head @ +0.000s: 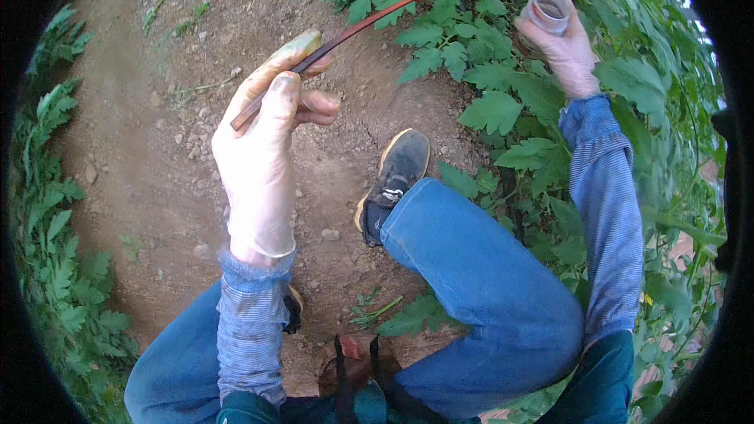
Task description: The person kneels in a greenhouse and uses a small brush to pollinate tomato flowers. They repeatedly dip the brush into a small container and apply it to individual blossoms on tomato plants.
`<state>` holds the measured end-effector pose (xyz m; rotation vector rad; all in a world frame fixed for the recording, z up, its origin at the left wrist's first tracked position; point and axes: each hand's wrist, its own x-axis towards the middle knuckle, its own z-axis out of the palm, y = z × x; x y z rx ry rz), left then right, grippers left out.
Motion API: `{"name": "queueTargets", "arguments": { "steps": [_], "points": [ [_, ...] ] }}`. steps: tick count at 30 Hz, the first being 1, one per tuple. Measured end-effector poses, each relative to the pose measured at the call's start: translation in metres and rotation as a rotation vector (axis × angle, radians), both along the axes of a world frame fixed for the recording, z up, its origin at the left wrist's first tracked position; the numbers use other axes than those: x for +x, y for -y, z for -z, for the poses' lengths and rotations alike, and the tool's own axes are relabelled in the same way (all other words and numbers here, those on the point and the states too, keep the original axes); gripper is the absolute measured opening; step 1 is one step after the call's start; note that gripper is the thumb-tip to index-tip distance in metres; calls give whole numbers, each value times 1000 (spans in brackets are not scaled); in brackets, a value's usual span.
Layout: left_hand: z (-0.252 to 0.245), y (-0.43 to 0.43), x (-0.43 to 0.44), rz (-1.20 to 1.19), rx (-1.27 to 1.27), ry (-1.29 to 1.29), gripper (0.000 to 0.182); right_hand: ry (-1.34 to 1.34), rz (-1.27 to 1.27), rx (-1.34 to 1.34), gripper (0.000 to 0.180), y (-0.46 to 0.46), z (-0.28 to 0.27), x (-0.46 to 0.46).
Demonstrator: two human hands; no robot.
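My left hand [265, 106], in a thin pale glove with brownish stains on the fingers, holds a thin dark stick [353, 29] between thumb and fingers. The stick slants up to the right, and its far tip is reddish, like a small brush. My right hand [559, 50], also in a thin glove, holds a small translucent plastic jar [549, 10] beside the leafy plants. The jar's round mouth is open and shows reddish-brown residue inside. The stick's tip is apart from the jar, in front of green leaves [433, 41].
Dense green plants, which look like tomato, [642, 82] line the right side, and another leafy row [59, 212] runs along the left. Between them lies a bare soil path [153, 188] with small stones and cut sprigs. My bent knees and a dark shoe [403, 159] are below.
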<state>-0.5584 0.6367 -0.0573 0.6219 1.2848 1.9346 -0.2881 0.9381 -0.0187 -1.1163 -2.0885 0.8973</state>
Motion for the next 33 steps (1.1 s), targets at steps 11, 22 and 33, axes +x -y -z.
{"name": "queueTargets", "arguments": {
  "steps": [11,22,33],
  "points": [
    [17,-11,4,13,-83,21,43,100,81,-78,72,-16,-4,-6],
    [-30,-26,3,30,-61,-262,38,-92,-96,-68,66,-12,7,-30],
    [-104,-50,47,101,61,-707,34,-209,-99,34,68,6,14,-60]
  ]
}}
